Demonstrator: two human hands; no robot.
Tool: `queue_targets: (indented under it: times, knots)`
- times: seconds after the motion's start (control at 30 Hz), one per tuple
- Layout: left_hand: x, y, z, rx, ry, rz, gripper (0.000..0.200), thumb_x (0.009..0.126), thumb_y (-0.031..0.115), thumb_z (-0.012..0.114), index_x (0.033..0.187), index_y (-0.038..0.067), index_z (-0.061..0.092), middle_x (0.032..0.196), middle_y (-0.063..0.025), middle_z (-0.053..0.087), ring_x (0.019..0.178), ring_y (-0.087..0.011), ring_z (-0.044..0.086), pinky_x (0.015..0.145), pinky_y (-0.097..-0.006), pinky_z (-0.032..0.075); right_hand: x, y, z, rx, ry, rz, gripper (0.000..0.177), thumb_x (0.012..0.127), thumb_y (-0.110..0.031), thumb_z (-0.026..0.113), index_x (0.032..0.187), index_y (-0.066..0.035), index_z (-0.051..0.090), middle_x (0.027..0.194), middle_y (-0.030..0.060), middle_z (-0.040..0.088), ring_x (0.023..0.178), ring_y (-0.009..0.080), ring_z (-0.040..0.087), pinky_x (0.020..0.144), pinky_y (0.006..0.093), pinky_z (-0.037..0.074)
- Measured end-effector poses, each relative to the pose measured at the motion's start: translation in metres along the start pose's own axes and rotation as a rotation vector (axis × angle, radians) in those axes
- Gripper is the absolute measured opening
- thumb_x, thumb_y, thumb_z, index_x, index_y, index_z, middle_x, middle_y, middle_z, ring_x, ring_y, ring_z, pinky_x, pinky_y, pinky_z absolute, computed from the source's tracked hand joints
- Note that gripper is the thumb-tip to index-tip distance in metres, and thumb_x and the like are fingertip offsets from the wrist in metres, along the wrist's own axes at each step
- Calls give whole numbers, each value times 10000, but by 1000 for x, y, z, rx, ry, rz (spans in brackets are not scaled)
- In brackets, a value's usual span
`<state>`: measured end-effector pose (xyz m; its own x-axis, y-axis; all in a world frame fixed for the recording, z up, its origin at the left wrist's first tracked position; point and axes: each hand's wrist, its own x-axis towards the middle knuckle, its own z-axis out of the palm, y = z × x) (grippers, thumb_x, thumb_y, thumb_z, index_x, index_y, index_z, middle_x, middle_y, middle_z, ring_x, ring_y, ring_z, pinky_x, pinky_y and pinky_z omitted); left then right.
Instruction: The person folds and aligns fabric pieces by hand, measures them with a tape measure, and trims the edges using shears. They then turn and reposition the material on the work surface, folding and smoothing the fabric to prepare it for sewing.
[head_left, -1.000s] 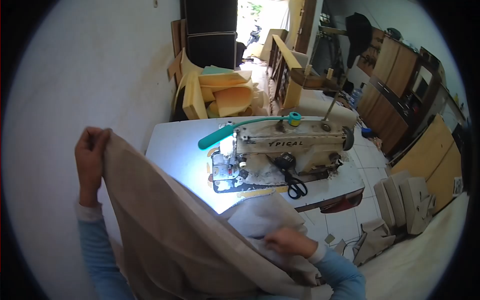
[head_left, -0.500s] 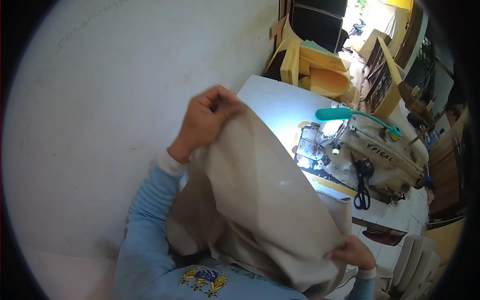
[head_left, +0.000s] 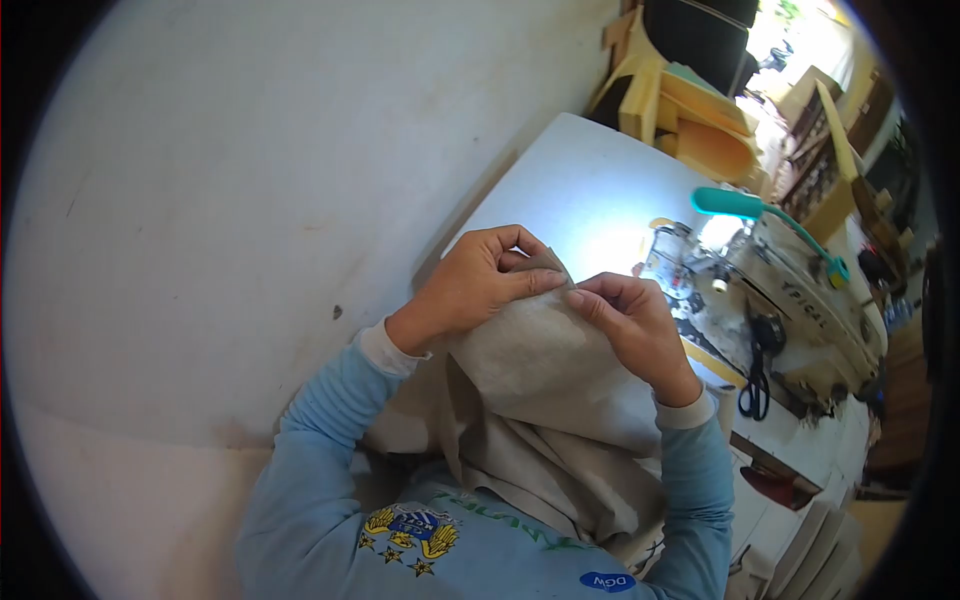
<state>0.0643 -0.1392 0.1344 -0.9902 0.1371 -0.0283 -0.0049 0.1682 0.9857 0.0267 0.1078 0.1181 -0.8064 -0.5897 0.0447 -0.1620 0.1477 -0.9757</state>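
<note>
A large beige sheet of upholstery material (head_left: pixel 560 375) hangs in folds from my hands down over my lap. My left hand (head_left: pixel 490 275) pinches its upper edge between thumb and fingers. Close beside it, my right hand (head_left: pixel 630 315) grips the same edge, the two thumbs nearly meeting. A short strip of the edge stands folded up between the fingertips. Both hands are held up in front of the white table. The lower part of the sheet is bunched, and its far end is hidden by my right arm.
On the white table (head_left: pixel 540 175) at the right stands a sewing machine (head_left: pixel 800 300), with a teal lamp (head_left: pixel 728 203) lighting its needle area. Black scissors (head_left: pixel 757 385) hang by the machine. Yellow foam pieces (head_left: pixel 700 120) are stacked behind the table. A white wall (head_left: pixel 250 180) rises at the left.
My hands have come together: the right moved up and left from the sheet's lower corner, the left moved down and right. The sheet, stretched out before, now hangs in folds.
</note>
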Motion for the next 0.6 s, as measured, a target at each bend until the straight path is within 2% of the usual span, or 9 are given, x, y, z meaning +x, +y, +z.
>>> queue_targets:
  times: [0.03, 0.07, 0.17, 0.27, 0.6]
  knots:
    - [-3, -7, -4, -44, 23, -10, 242, 1004, 181, 838, 1158, 8, 764, 987, -70, 827, 887, -70, 713, 819, -253, 562, 5, 5, 6, -6, -12, 19, 318, 1052, -231, 766, 1217, 39, 793, 938, 59, 800, 907, 111, 699, 857, 289, 559]
    - [-5, -11, -7, -88, 41, -16, 236, 1006, 186, 838, 1141, 8, 763, 980, -68, 825, 879, -70, 711, 809, -254, 563, 10, 11, 14, -6, 23, -21, 266, 1050, -214, 768, 1140, 32, 814, 873, 45, 780, 816, 86, 660, 771, 269, 536]
    - [-7, -20, -9, -114, 115, -99, 237, 1003, 209, 844, 1109, 10, 771, 961, -63, 823, 855, -68, 705, 781, -254, 567, 18, 19, 26, 107, 98, 32, 240, 1032, -196, 791, 1084, 35, 823, 886, 51, 792, 802, 82, 674, 757, 258, 543]
    - [-4, -23, -8, -87, 128, -152, 247, 1004, 228, 847, 1095, 9, 780, 949, -64, 822, 827, -65, 699, 757, -250, 567, 16, 11, 24, 24, 59, 69, 224, 1010, -179, 814, 1070, 37, 819, 888, 52, 803, 792, 75, 685, 739, 247, 545]
    - [5, -21, -1, -18, 135, -38, 248, 997, 228, 852, 1094, 9, 790, 892, -57, 825, 815, -57, 696, 755, -239, 556, 14, 23, 18, 74, 103, 99, 201, 1005, -170, 823, 1068, 21, 811, 909, 43, 802, 811, 69, 693, 739, 240, 551]
